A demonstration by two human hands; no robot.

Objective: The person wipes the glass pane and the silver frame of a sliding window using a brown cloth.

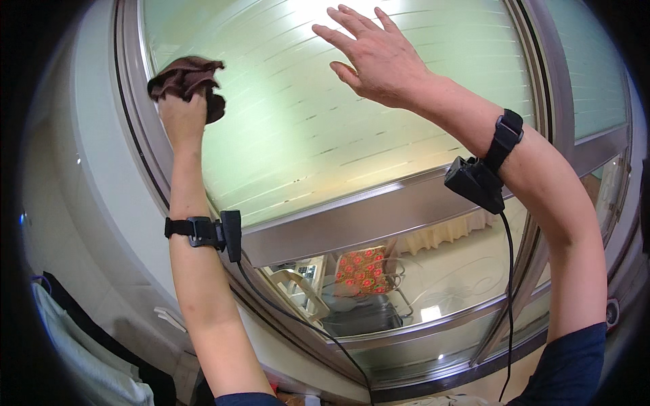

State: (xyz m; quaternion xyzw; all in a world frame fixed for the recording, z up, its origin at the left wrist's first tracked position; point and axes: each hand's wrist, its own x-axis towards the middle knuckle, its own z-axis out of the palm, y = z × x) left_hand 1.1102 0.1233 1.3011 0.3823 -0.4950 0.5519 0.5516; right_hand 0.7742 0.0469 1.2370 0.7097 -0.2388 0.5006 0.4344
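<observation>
A frosted glass pane (284,137) with fine clear stripes, set in a metal door frame (355,205), fills the upper middle. At its upper left edge my left hand (184,119) grips a bunched dark brown cloth (185,76), which lies against the pane and the side of the frame. My right hand (383,63) is spread before the upper right part of the glass and holds nothing; whether its palm touches the glass I cannot tell. Each forearm wears a black strap with a small black device, and a cable hangs from each.
Through the clear lower pane show a chair with a red floral cover (361,271), a black case-like object (363,317) and a pale curtain (447,233). A light towel (86,350) hangs at lower left. A second frosted panel (599,76) stands at right.
</observation>
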